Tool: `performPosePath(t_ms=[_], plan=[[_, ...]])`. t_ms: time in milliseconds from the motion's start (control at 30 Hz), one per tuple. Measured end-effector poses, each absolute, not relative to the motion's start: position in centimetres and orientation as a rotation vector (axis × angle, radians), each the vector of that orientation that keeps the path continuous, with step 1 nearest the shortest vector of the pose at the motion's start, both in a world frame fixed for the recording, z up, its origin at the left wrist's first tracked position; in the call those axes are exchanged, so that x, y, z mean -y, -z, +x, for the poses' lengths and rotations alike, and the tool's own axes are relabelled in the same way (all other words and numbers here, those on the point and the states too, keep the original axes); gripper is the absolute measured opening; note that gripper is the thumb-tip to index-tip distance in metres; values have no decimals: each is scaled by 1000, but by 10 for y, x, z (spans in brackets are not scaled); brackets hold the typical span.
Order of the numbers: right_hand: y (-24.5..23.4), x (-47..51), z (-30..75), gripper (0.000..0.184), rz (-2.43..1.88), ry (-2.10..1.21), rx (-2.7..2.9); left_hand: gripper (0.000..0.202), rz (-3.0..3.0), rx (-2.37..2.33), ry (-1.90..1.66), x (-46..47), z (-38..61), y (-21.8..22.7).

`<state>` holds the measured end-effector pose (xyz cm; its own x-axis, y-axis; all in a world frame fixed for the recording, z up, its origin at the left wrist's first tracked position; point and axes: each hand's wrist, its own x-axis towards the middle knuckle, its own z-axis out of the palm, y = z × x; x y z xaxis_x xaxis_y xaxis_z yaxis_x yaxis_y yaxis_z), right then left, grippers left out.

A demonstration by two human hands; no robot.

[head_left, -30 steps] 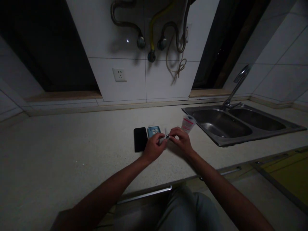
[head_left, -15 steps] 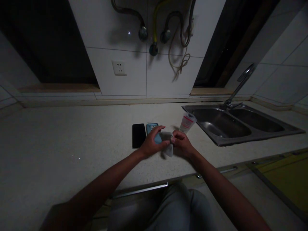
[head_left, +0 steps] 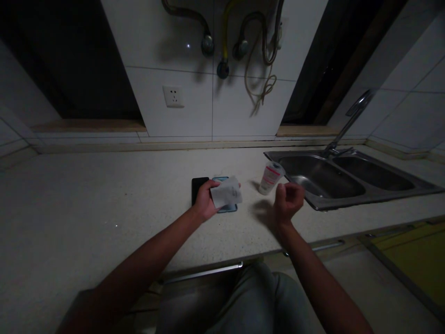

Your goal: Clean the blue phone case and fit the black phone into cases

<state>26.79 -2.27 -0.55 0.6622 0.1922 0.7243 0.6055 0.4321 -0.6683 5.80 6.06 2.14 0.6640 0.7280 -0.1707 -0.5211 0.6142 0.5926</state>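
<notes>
the left hand [head_left: 206,200] grips a pale packet [head_left: 225,193], maybe to keep it flat; the right hand [head_left: 288,202] curls closed near the cup [head_left: 270,178]. i see nothing inside that curl.

Bare hands [head_left: 205,202], bare forearms [head_left: 170,239]; greyish trousers [head_left: 259,301], fabric softly creased.

print [head_left: 234,191] on packet [head_left: 219,196] illegible, blue case [head_left: 230,209] partly hidden, hoses [head_left: 190,16] cropped above

On this pale speckled countertop [head_left: 153,185] in front of me, a black smartphone [head_left: 196,187] lies beside a blue phone case [head_left: 228,209], and a printed plastic cup [head_left: 271,178] stands near the sink [head_left: 347,199].
</notes>
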Motion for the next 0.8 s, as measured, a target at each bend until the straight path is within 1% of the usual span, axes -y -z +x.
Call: performPosePath(t_ms=[67,133,300,367,400,500,600,733,800], plan=[[2,20,277,30,-1104,314,712,48,481,-342,-702,-62,58,-21],[0,16,286,38,-1170,225,700,54,441,-308,-696,-61,58,-21],[14,5,301,68,-1436,43,752,55,395,-281,-703,-60,58,-22],[23,-1,305,76,-1488,-71,789,55,385,-273,-704,-60,58,-22],[27,-3,307,77,-1494,-143,820,53,386,-279,-701,-60,58,-22],[33,-7,311,66,-1479,-280,906,45,415,-308,-711,-60,60,-18],[32,-7,311,52,-1484,-256,928,37,448,-335,-728,-61,62,-14],[23,-3,304,44,-1505,-245,906,21,491,-423,-739,-62,63,-10],[16,-1,299,42,-1440,-335,840,20,520,-463,-750,-61,63,-11]])
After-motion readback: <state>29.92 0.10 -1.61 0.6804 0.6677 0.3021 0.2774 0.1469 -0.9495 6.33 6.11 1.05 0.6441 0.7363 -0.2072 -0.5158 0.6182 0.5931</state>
